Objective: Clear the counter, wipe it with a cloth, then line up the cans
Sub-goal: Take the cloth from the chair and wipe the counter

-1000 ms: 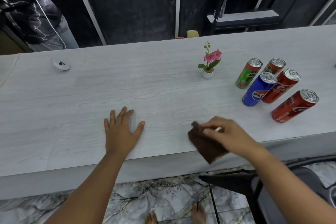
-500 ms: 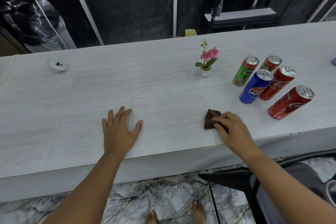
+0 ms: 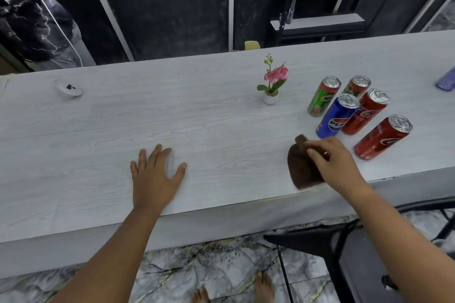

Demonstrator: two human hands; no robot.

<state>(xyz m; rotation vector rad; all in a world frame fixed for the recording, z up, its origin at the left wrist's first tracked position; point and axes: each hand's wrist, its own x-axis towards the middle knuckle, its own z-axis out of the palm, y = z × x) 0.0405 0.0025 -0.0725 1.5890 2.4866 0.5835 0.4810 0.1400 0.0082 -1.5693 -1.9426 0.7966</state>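
Right of flower pot (image 3: 270,97): Pepsi can (image 3: 336,117), Coca-Cola can (image 3: 364,113), "RECYCLE ME" can (image 3: 381,139); rearmost can (image 3: 358,85) label mostly hidden. Left hand (image 3: 152,179) spread flat; right hand (image 3: 337,165) pinching cloth (image 3: 300,170).

The right hand (image 3: 337,163) covers part of the blurred brown cloth (image 3: 301,171) near the Pepsi can (image 3: 336,118). Behind that can, the rear can (image 3: 359,85) is half hidden; far right of it, the picture edge cuts a bluish thing (image 3: 446,81).
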